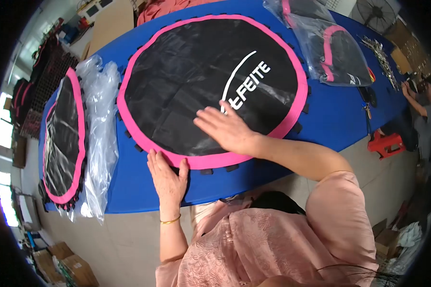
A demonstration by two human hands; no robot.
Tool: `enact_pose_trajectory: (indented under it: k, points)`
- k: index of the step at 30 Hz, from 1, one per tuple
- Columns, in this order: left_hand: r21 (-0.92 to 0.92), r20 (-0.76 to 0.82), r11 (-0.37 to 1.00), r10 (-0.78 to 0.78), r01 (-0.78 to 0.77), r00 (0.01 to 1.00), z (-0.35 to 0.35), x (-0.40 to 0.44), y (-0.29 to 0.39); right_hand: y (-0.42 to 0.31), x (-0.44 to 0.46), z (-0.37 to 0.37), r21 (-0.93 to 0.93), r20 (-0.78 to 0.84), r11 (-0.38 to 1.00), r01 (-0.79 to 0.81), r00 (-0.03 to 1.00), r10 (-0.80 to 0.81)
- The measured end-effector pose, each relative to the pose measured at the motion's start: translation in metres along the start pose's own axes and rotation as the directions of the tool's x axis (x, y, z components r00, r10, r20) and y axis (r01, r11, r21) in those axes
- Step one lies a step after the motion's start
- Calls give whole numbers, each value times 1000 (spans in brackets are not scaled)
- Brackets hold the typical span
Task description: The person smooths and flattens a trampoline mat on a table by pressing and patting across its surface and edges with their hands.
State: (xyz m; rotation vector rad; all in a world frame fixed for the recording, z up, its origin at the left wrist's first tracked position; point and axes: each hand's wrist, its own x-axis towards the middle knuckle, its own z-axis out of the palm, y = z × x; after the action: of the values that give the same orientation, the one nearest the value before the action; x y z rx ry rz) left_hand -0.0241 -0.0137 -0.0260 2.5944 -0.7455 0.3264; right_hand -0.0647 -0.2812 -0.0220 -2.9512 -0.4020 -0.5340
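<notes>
Left of the round mat [177,71] on my desk [134,191], I see another pink-edged mat [64,148] beside clear plastic [100,134]; my left grip [169,184] is spread open, holding nothing, fingers at the round mat's near-left rim, seemingly to steady it; my right grip [229,131], open and empty, lies flat on it, apparently smoothing; bagged pieces [345,60] lie to its right

Upper right, a large dark fan [376,13] stands beyond a blue-covered table [334,112], which holds a heap of thin metallic pieces [382,60]. Further right sits 1 other person [422,103] — near a red plastic stool [387,144] on the pale floor [129,248]. Lower left are cardboard boxes [77,270]; at the top, reddish cloth [170,9] — bunched and wrinkled.
</notes>
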Motion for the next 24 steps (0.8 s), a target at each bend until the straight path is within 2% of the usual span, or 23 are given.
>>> enact_pose_trajectory:
  k: [1, 4, 6, 8, 10, 12, 13, 16, 17, 20, 24]
  points:
    - [-4, 9, 1000, 3, -3, 1000, -3, 3, 0, -1, 3, -4, 0, 52, 999, 42, 998, -42]
    - [-22, 49, 1000, 4, -3, 999, -13, 10, -6, 3, -2, -16, 16, 82, 999, 30, 996, -32]
    - [67, 55, 997, 33, -37, 998, -14, 12, -15, 18, -14, -17, 59, 22, 998, -4, 1000, 3]
    - [127, 85, 992, 12, -22, 996, -17, 17, -21, 45, -24, -25, -171, -15, 985, -28, 1000, 26]
    - [186, 117, 983, -17, -5, 993, -20, 23, -30, 78, -38, -25, -170, -72, 974, -150, 988, 140]
    - [241, 139, 970, -32, -2, 990, -21, 30, -43, 120, -54, -25, -276, -106, 933, -229, 972, 208]
    - [259, 145, 966, -25, -13, 989, -22, 34, -48, 136, -64, -29, -253, -194, 928, -275, 954, 229]
    - [243, 179, 970, -60, 15, 982, -24, 45, -54, 164, -82, -30, -149, -185, 894, -423, 900, 395]
    - [271, 179, 962, -70, 19, 981, -24, 49, -53, 166, -85, -25, -47, -167, 881, -471, 873, 458]
    - [260, 176, 965, -80, 32, 981, -21, 58, -66, 153, -85, -27, -10, -144, 885, -465, 877, 459]
    - [329, 130, 943, -97, 49, 987, -15, 62, -49, 141, -82, -33, 43, -168, 886, -462, 871, 462]
